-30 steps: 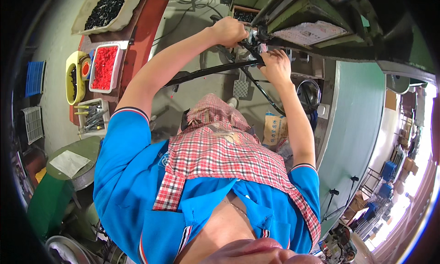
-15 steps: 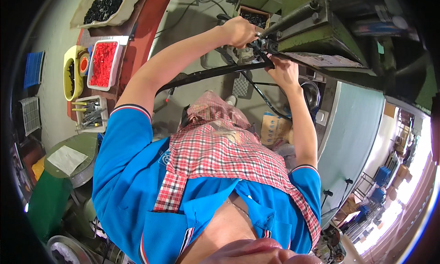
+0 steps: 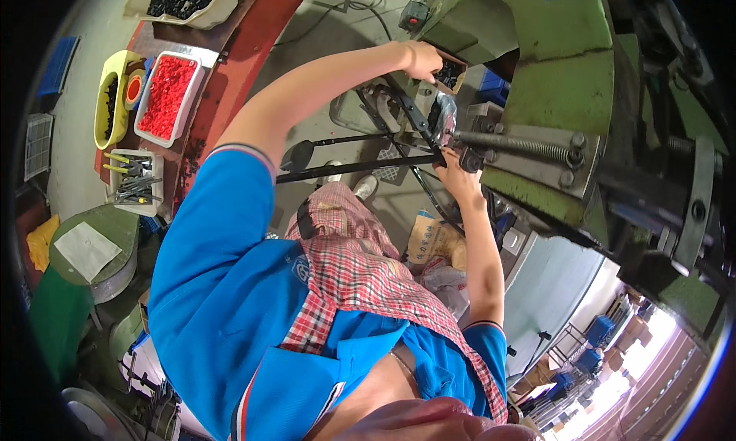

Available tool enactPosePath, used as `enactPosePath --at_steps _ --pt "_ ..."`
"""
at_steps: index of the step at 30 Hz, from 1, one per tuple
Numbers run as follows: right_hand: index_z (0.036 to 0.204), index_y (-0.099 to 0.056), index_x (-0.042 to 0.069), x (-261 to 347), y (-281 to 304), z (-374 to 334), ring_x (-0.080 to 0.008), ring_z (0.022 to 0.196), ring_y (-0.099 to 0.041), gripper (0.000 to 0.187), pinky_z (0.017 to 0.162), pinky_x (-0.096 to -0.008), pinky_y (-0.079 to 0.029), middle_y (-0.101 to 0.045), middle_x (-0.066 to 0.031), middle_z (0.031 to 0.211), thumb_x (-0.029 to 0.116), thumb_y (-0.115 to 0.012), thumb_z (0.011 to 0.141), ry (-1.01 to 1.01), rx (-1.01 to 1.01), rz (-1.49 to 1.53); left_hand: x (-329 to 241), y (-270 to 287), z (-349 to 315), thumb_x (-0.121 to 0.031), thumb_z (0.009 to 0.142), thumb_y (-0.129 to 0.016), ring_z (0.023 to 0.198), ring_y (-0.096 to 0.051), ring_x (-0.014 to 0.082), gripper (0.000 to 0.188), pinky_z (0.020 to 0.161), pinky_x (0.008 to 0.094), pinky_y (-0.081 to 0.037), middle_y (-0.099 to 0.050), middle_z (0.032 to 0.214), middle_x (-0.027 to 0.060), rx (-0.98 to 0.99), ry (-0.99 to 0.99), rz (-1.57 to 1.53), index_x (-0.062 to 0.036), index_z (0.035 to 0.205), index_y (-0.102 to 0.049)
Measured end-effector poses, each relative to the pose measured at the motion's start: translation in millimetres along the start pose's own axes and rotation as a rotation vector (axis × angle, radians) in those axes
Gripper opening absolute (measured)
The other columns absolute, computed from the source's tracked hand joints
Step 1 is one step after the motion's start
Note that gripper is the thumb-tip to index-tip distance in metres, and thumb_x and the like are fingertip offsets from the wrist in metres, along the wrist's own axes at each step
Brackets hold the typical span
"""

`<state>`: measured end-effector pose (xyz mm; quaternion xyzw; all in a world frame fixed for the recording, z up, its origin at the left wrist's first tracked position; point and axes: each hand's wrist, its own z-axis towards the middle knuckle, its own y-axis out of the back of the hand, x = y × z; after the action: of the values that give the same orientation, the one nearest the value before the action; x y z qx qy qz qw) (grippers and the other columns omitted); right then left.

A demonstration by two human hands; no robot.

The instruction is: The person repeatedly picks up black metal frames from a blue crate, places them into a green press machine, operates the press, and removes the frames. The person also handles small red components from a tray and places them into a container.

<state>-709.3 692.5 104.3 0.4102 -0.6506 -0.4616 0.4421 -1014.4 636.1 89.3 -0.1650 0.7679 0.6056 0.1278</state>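
A black tubular metal frame with folding bars extends from the green machine toward my body. My right hand is closed around the frame's joint, close under the machine's working end. Beyond it and to the left, my left hand has its fingers curled downward, near the upper end of a flat black bar with holes. What those fingers hold is hidden. A long coil spring runs along the machine just right of my hands.
The green press-like machine fills the upper right. Beside my left hand is a box of black parts. Left, a red-edged bench carries a tray of red parts, a yellow bin and a tool tray. A paper sack lies below.
The view has turned, so more of the machine and its spring shows. The frame's bars sit at a different angle, and my right hand is lower in the view, farther from my left.
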Motion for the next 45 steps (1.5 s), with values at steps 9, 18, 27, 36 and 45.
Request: enactPosePath --at_steps 9,18,27,36,45 --pt "0.108 -0.068 0.008 -13.2 -7.7 -2.7 -0.0340 0.104 -0.059 0.042 0.093 -0.0453 -0.045 -0.065 -0.0140 0.104 0.027 -0.077 0.072 0.135 -0.085 -0.077 11.8 -51.5 88.6 -0.009 0.078 -0.059 0.086 -0.071 0.0320 0.016 0.070 0.0437 -0.058 -0.072 0.089 0.0145 -0.155 -0.079 0.357 -0.0043 0.085 -0.073" --pt "0.112 -0.063 0.016 -25.2 -29.3 -3.7 -0.0378 0.094 -0.063 0.038 0.078 -0.0473 -0.052 -0.063 -0.0165 0.106 0.035 -0.070 0.079 0.076 -0.134 -0.017 -0.1 -23.8 30.3 -0.008 0.078 -0.065 0.080 -0.063 0.0380 0.013 0.073 0.0462 -0.052 -0.064 0.087 0.0174 -0.683 -0.166 -0.166 -0.0004 0.089 -0.065" --pt "0.092 -0.069 0.008 3.2 16.7 2.8 -0.0289 0.068 -0.066 0.031 0.061 -0.0379 -0.052 -0.069 -0.0100 0.076 0.034 -0.075 0.076 0.261 -0.362 -0.001 -120.5 -8.8 -107.0 -0.034 0.083 -0.069 0.080 -0.061 0.0381 0.038 0.070 0.0445 -0.049 -0.063 0.084 0.0188 -0.522 -0.295 -0.267 0.0026 0.094 -0.067" --pt "0.087 -0.067 0.007 -5.9 9.6 5.3 -0.0298 0.062 -0.064 0.029 0.058 -0.0375 -0.051 -0.064 -0.0096 0.065 0.030 -0.078 0.073 0.395 -0.567 0.079 -165.6 11.2 -114.4 -0.051 0.074 -0.074 0.105 -0.059 0.0365 0.062 0.086 0.0430 -0.049 -0.058 0.116 0.0238 -0.173 0.136 -0.232 -0.0027 0.113 -0.064" --pt "0.102 -0.070 0.008 0.6 23.1 4.2 -0.0280 0.070 -0.066 0.038 0.065 -0.0361 -0.052 -0.068 -0.0095 0.077 0.033 -0.079 0.075 0.419 -0.638 0.115 -156.8 -48.5 -142.3 -0.004 0.066 -0.070 0.109 -0.058 0.0288 0.084 0.084 0.0396 -0.055 -0.038 0.141 0.0110 -0.291 0.084 0.176 -0.0137 0.144 -0.039"
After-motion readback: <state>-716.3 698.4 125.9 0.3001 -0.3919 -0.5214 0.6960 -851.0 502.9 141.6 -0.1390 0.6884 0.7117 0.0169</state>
